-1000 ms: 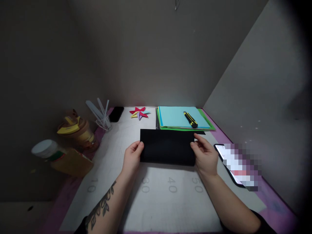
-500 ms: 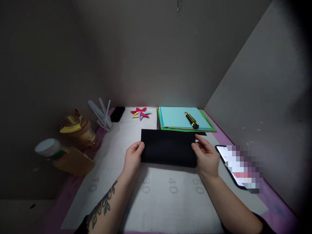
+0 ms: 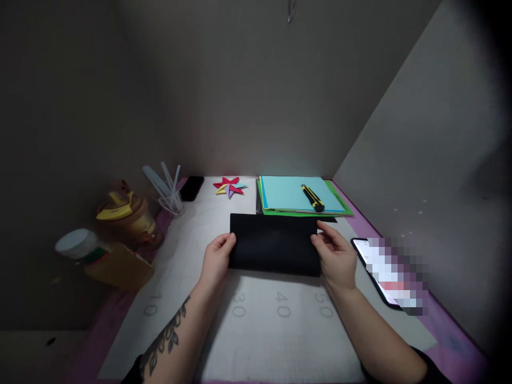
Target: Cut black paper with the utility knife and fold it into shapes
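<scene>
A black sheet of paper, a wide rectangle that looks folded, is held up over the white mat between both hands. My left hand pinches its left edge, thumb on the near face. At the right edge my right hand grips it with the thumb in front and the index finger at the upper corner. The other fingers are partly hidden behind the paper. Beyond it lies a stack of coloured paper, light blue on top, with a black and yellow utility knife resting on it.
A multicoloured paper star and a dark phone lie at the back. On the left stand a clear cup with strips, a brown and yellow tumbler and a white-capped bottle. A lit phone is at right.
The view has shifted very slightly. Both hands keep the same grip on the black paper, and nothing else has visibly moved.
</scene>
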Motion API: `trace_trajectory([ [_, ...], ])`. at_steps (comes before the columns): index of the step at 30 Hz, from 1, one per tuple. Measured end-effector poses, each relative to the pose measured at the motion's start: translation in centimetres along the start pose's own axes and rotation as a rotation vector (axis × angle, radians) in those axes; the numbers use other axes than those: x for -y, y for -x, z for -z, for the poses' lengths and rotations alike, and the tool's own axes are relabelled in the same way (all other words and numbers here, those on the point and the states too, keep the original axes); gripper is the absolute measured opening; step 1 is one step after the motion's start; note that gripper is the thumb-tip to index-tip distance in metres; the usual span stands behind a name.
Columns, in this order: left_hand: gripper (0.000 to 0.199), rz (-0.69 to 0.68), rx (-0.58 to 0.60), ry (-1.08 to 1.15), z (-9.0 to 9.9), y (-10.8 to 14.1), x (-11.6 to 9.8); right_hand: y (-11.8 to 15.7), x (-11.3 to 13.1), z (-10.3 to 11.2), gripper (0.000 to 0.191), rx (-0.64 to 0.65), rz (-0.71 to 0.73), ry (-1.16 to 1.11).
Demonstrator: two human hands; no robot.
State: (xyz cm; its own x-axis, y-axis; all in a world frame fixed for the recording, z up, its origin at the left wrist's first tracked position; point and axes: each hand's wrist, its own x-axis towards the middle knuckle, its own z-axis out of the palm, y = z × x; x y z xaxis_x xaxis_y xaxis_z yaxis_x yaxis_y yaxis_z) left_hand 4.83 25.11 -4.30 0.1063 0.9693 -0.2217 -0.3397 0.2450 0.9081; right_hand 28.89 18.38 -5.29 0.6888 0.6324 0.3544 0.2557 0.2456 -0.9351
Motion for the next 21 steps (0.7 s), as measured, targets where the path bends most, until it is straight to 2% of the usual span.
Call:
trace_trajectory([
  [9, 0.035, 0.021, 0.010, 0.029, -0.49, 0.37, -0.57, -0.06, 0.08, 0.01, 0.038, -0.015, -0.016, -0.004],
  [21, 0.035, 0.014, 0.010, 0.017, -0.16, 0.04, -0.08, -0.14, -0.28, 0.04, 0.038, -0.014, -0.004, 0.005],
])
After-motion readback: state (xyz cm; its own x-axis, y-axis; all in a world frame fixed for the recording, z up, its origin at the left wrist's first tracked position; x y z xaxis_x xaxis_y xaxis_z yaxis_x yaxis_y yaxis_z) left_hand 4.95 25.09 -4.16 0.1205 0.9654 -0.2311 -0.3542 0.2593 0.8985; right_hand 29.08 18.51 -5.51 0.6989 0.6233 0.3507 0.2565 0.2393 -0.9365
